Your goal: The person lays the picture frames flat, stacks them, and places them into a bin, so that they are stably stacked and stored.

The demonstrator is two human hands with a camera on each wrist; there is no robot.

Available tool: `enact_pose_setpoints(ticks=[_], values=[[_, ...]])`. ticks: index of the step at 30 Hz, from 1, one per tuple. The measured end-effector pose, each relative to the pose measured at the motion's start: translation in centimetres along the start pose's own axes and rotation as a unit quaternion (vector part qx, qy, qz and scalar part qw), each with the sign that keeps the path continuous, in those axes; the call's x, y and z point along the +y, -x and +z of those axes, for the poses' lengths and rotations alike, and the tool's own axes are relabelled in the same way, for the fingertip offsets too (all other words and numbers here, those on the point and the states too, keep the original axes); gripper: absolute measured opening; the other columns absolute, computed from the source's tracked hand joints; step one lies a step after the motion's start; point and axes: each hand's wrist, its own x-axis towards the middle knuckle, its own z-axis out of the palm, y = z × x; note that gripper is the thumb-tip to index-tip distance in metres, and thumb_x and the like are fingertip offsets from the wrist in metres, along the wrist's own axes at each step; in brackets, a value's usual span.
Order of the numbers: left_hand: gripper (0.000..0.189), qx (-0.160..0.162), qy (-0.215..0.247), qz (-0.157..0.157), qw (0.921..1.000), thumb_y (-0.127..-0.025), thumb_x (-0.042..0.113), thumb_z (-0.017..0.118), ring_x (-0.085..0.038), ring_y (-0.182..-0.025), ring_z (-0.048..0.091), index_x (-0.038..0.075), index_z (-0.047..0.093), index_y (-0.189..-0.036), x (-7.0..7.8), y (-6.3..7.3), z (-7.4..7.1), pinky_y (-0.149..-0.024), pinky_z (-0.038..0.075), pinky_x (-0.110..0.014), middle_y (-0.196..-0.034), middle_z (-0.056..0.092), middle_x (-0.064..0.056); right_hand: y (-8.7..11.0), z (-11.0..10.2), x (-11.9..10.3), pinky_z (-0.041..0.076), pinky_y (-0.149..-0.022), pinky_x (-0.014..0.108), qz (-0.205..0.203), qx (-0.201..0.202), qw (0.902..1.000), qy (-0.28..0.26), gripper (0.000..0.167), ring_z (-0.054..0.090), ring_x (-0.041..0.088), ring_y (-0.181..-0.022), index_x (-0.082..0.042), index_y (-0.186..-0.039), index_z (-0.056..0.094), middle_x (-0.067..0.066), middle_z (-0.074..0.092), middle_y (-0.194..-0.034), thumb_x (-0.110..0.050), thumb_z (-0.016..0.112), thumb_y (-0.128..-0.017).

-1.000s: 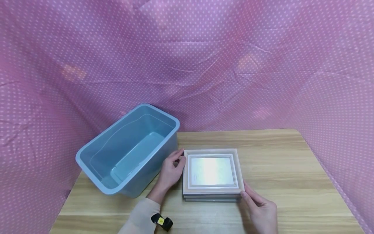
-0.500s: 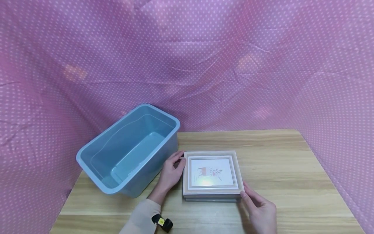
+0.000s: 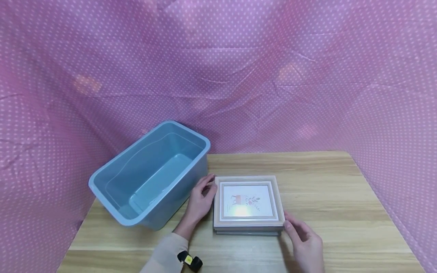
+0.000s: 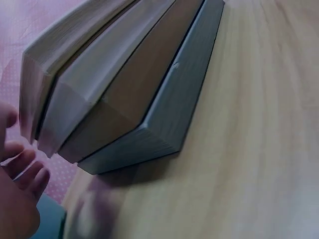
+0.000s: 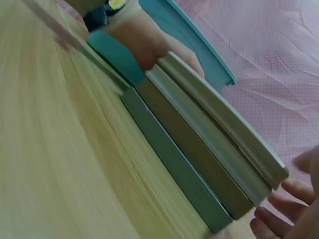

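Observation:
A stack of several picture frames lies flat on the table. On top is a pale wooden picture frame (image 3: 249, 223) with a white inner border, holding a print of a reddish animal and leafy sprigs. My left hand (image 3: 200, 199) rests along the stack's left side, its fingertips at the far left corner. At the near right corner is my right hand (image 3: 305, 242), thumb and fingers right beside the edge. In the right wrist view, the right fingers (image 5: 279, 219) lie along the stack's end. Below the pale frames come a brown frame (image 5: 199, 154) and a grey-green frame (image 5: 174, 159).
A blue plastic bin (image 3: 146, 223) stands at the left, with nothing inside it, close to my left hand. The wooden table (image 3: 341, 197) extends to the right. Pink dotted cloth (image 3: 239, 94) hangs behind and at both sides.
The top picture frame has come down level on the stack, and its glare has shrunk, so the print shows. My right thumb has slipped off its corner. The left hand stays put.

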Motion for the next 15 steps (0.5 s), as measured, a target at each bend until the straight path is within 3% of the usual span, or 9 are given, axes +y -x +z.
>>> enact_pose_setpoints(ticks=[3,6,7,8,10,13,15], values=[[0.048,0.017,0.040,0.021,0.9988,-0.109,0.019,0.061,-0.044,-0.142,0.058,0.004,0.057,-0.155,-1.2,0.3,-0.1,-0.123,0.048,-0.052,-0.161,0.051,-0.023,-0.9,-0.5,0.2,0.056,-0.098,0.009,-0.025,-0.050,0.9985,0.004,0.036,0.065,-0.013,-0.118,0.002,-0.141,0.065,0.012,0.071,-0.144,-0.016,0.062,-0.111],[0.051,0.027,0.071,0.009,0.9971,-0.111,0.029,0.058,-0.035,-0.151,0.050,0.011,0.053,-0.159,-3.4,0.7,-0.2,-0.127,0.043,-0.035,-0.167,0.047,-0.015,-2.2,-0.8,0.3,0.050,-0.106,0.008,-0.054,-0.110,0.9924,-0.012,0.047,0.057,-0.015,-0.130,0.003,-0.157,0.047,0.026,0.053,-0.160,-0.021,0.049,-0.116],[0.053,0.022,0.082,0.007,0.9964,-0.112,0.032,0.055,-0.035,-0.154,0.046,0.014,0.050,-0.161,-4.2,0.8,-0.1,-0.129,0.040,-0.036,-0.170,0.043,-0.013,-2.7,-0.9,0.3,0.046,-0.109,0.007,-0.060,-0.128,0.9896,-0.025,0.050,0.053,-0.016,-0.134,0.003,-0.161,0.040,0.028,0.045,-0.165,-0.022,0.045,-0.118],[0.054,0.017,0.095,-0.005,0.9953,-0.113,0.037,0.053,-0.032,-0.158,0.042,0.018,0.047,-0.164,-5.2,0.8,0.1,-0.130,0.037,-0.035,-0.173,0.040,-0.009,-3.2,-0.9,0.3,0.044,-0.111,0.008,-0.062,-0.142,0.9871,-0.037,0.053,0.051,-0.014,-0.138,0.003,-0.164,0.035,0.029,0.040,-0.168,-0.022,0.041,-0.118],[0.058,-0.001,0.119,-0.016,0.9928,-0.114,0.044,0.046,-0.034,-0.163,0.032,0.024,0.039,-0.168,-6.7,1.0,0.5,-0.134,0.030,-0.047,-0.178,0.031,-0.006,-4.3,-0.8,0.4,0.038,-0.118,0.010,-0.057,-0.171,0.9817,-0.061,0.058,0.044,-0.002,-0.152,0.002,-0.168,0.023,0.028,0.028,-0.174,-0.028,0.034,-0.120],[0.060,-0.032,0.157,-0.043,0.9862,-0.115,0.050,0.040,-0.035,-0.168,0.018,0.036,0.027,-0.171,-8.4,1.5,1.3,-0.135,0.015,-0.064,-0.182,0.019,0.002,-5.7,-0.3,0.5,0.024,-0.133,0.025,-0.001,-0.214,0.9692,-0.122,0.068,0.020,0.019,-0.168,-0.007,-0.173,0.010,0.017,0.011,-0.182,-0.043,0.030,-0.119],[0.062,-0.046,0.165,-0.064,0.9831,-0.114,0.056,0.037,-0.028,-0.170,0.011,0.042,0.021,-0.172,-9.0,1.9,1.8,-0.137,0.009,-0.064,-0.182,0.015,0.011,-6.5,0.3,0.8,0.011,-0.138,0.036,0.041,-0.232,0.9591,-0.158,0.074,0.006,0.029,-0.170,-0.015,-0.175,0.005,0.007,0.003,-0.184,-0.053,0.029,-0.117]])
